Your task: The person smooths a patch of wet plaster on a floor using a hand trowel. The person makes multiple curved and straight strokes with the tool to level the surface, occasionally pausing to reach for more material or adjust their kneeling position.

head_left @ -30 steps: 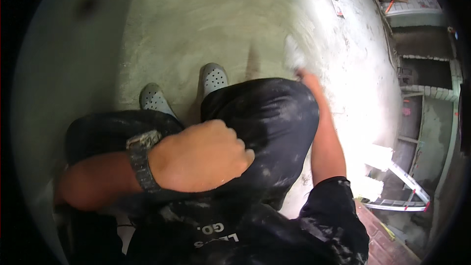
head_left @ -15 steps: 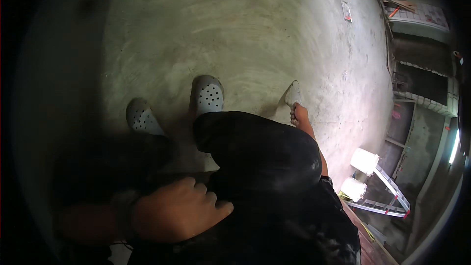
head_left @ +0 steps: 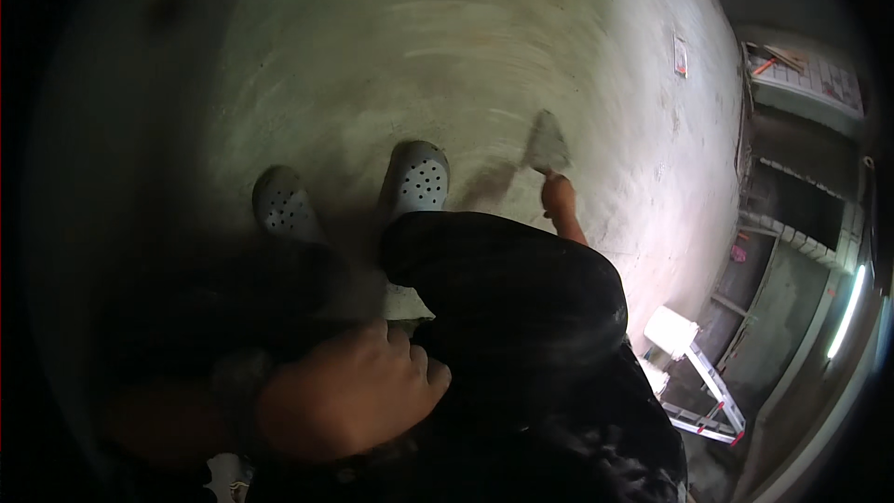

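Observation:
My right hand (head_left: 559, 196) is closed round the handle of a pointed trowel (head_left: 548, 142), beyond my right knee. The grey, smeared blade lies close against the pale concrete surface (head_left: 466, 56), its tip pointing away from me; whether it touches, I cannot tell. My left hand (head_left: 349, 396) rests low over my dark trousers (head_left: 507, 289), knuckles up and fingers curled under. Its palm and fingertips are hidden, and nothing sticks out of it. A dark band circles that wrist.
My two grey perforated clogs (head_left: 424, 182) stand on the concrete left of the trowel. Far right are a white bucket (head_left: 670, 331), a metal ladder (head_left: 715, 387), a rectangular fitting (head_left: 681, 57) in the concrete surface and a lit tube lamp (head_left: 847, 312).
The trowel has swung forward and slightly left, its blade now showing broader. My right hand has moved forward with it. The view has shifted a little; my left hand stays over the trousers.

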{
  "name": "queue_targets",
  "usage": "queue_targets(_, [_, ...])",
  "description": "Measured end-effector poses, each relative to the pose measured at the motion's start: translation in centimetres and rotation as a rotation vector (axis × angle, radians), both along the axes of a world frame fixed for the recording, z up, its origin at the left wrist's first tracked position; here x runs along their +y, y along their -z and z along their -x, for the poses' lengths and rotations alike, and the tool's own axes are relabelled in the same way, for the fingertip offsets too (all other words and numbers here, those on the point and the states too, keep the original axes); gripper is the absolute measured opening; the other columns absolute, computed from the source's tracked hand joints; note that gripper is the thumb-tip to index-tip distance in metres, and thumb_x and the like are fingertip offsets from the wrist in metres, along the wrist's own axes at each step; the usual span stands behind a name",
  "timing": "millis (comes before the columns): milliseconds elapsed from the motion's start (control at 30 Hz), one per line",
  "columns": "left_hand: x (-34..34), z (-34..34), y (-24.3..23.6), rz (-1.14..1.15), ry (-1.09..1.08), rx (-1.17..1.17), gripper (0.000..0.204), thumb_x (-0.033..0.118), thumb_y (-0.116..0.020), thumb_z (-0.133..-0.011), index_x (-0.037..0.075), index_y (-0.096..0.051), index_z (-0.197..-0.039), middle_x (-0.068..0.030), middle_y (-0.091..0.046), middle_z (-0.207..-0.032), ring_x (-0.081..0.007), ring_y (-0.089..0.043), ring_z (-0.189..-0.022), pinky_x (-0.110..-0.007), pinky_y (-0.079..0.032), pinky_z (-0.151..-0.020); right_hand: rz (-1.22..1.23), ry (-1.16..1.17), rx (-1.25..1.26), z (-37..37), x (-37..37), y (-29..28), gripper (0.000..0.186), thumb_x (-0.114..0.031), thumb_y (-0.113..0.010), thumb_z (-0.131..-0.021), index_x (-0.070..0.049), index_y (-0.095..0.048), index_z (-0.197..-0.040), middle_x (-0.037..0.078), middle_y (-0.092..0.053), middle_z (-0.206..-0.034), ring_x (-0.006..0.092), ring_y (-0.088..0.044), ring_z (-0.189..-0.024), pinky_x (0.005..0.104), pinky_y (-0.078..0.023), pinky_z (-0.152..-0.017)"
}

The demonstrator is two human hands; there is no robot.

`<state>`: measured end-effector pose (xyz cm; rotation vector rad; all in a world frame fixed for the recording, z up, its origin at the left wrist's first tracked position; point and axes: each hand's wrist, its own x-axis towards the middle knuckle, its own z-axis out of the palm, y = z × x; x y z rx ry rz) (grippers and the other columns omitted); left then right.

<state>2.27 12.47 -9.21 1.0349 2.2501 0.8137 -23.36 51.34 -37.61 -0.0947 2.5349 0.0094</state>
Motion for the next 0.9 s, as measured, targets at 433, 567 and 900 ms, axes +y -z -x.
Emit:
queue_targets(433, [-2.0, -2.5, 2.8, -0.089, -0.14, 0.009, 0.022, 0.017, -0.057, -0.089, 0.002, -0.06, -0.104, -0.0087, -0.066, -0.082, -0.0215, -0.065, -0.079, -0.035, -0.049, -0.073, 0.141, -0.378, -0.16, -6.5, -14.0, -1.1, 0.05, -0.035, -0.035, -0.102, 0.008, -0.06, -0.108, 0.031, -0.064, -0.103, 0.0483, -0.062, -0.099, 0.0527, -0.05, -0.085])
queue_targets(567, [-2.3, -1.9, 1.2, -0.021, -0.101, 0.023, 0.018, 0.015, -0.058, -0.087, 0.002, -0.061, -0.1, -0.0079, -0.064, -0.076, -0.0207, -0.064, -0.071, -0.033, -0.049, -0.067, 0.072, 0.08, -0.021, -3.9, -5.5, 1.2, 0.047, -0.035, -0.038, -0.102, 0.005, -0.063, -0.108, 0.028, -0.066, -0.097, 0.043, -0.064, -0.094, 0.0503, -0.05, -0.082])
queue_targets(900, [-2.4, -2.4, 2.2, -0.067, -0.161, 0.061, 0.018, 0.015, -0.06, -0.085, 0.003, -0.062, -0.097, -0.0068, -0.064, -0.072, -0.0184, -0.063, -0.069, -0.031, -0.046, -0.063, -0.245, 0.099, 0.091, -8.3, -5.8, 5.4, 0.031, -0.028, -0.048, -0.1, -0.004, -0.068, -0.103, 0.02, -0.068, -0.095, 0.0362, -0.066, -0.094, 0.0462, -0.052, -0.081])
